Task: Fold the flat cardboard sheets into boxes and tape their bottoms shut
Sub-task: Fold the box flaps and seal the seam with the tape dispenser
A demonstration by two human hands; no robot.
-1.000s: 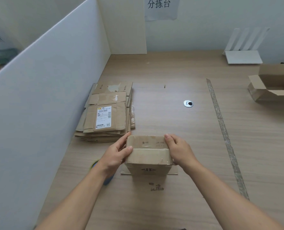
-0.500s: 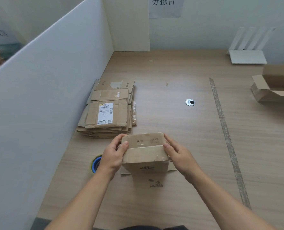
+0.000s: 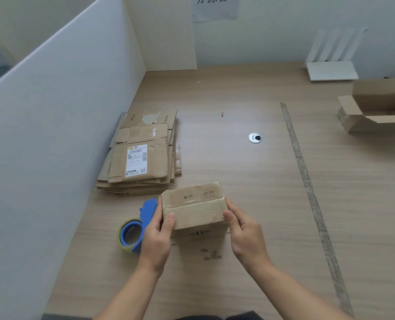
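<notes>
Small cardboard box [image 3: 193, 209] over near part of wooden table [image 3: 249, 181], taped face up, gripped between both hands; lifted or resting, unclear. Left hand [image 3: 156, 236] curled round left side, thumb on near face. Right hand [image 3: 245, 234] curled round right side, thumb likewise. Blue tape dispenser [image 3: 136, 227] on table, partly behind left hand. Stack of flat cardboard sheets [image 3: 141, 158] beyond, against white partition [image 3: 53, 135]. Open box [image 3: 376, 107] far right, well apart.
</notes>
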